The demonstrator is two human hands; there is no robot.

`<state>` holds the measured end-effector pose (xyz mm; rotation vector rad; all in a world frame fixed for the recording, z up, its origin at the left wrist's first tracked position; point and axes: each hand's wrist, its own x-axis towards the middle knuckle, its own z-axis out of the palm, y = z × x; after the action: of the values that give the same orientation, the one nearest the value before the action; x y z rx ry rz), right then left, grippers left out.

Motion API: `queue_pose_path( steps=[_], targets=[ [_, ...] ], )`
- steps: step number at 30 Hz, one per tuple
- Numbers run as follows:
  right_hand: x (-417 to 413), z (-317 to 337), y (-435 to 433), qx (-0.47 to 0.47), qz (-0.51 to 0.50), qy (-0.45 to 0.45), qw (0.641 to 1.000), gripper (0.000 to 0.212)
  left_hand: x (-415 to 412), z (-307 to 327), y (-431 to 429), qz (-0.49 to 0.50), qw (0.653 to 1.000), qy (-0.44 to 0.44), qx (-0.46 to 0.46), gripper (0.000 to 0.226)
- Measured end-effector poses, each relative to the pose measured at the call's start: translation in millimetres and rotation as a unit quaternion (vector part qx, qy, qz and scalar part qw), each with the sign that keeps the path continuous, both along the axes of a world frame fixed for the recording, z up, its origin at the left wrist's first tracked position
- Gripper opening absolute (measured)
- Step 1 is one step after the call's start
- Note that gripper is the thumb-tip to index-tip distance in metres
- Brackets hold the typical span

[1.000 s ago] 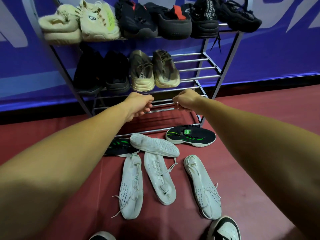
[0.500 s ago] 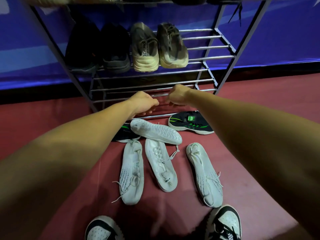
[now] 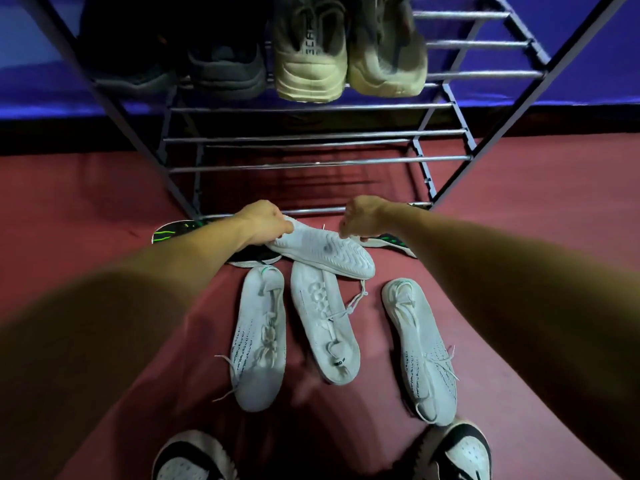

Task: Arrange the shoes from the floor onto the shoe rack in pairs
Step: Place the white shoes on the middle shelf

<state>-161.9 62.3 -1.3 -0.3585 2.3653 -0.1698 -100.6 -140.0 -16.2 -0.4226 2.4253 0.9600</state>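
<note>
Several white shoes lie on the red floor in front of the metal shoe rack [image 3: 311, 164]. One white shoe [image 3: 322, 252] lies sole up, and my left hand [image 3: 263, 223] is closed on its left end. My right hand [image 3: 363, 218] hovers with curled fingers at that shoe's far edge; I cannot see whether it grips. Three more white shoes lie upright: one on the left [image 3: 258, 341], one in the middle [image 3: 325, 323], one on the right [image 3: 419, 351]. A black-and-green shoe [image 3: 169, 232] shows under my left arm, its mate [image 3: 391, 241] under my right hand.
On the rack's upper visible shelf stand a tan pair [image 3: 311, 57] and a dark pair [image 3: 225, 67]. The lower bars hold nothing. A blue wall runs behind the rack. My own two shoes [image 3: 464, 452] are at the bottom edge.
Both hands dropped from the rack's lower bars to the floor shoes. My left hand has taken hold of the upturned white shoe. The view tilted down and moved closer.
</note>
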Motion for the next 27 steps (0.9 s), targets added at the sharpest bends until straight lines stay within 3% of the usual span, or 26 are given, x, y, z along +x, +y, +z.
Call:
queue_pose_path(
  steps=[6, 10, 13, 17, 22, 27],
  targets=[
    [10, -28, 10, 0.062, 0.039, -0.021, 0.997, 0.03, 6, -44, -15, -0.014, 0.998, -0.053, -0.033, 0.019],
    [24, -43, -3, 0.085, 0.119, -0.012, 0.989, 0.05, 6, -62, -28, 0.006, 0.998, -0.054, -0.021, 0.023],
    [21, -56, -9, 0.095, 0.104, 0.013, 0.99, 0.057, 6, -74, -34, 0.036, 0.998, -0.055, -0.015, 0.018],
    [19, -69, -12, 0.111, 0.053, 0.037, 0.992, 0.084, 6, -84, -33, 0.057, 0.997, -0.054, 0.005, 0.019],
    [15, -68, -18, 0.112, 0.122, 0.054, 0.985, 0.071, 1, -80, -24, 0.088, 0.995, -0.052, 0.008, 0.032],
    [12, -48, -13, 0.072, 0.136, 0.01, 0.988, 0.06, -5, -64, -20, 0.107, 0.994, -0.028, 0.012, 0.025]
  ],
)
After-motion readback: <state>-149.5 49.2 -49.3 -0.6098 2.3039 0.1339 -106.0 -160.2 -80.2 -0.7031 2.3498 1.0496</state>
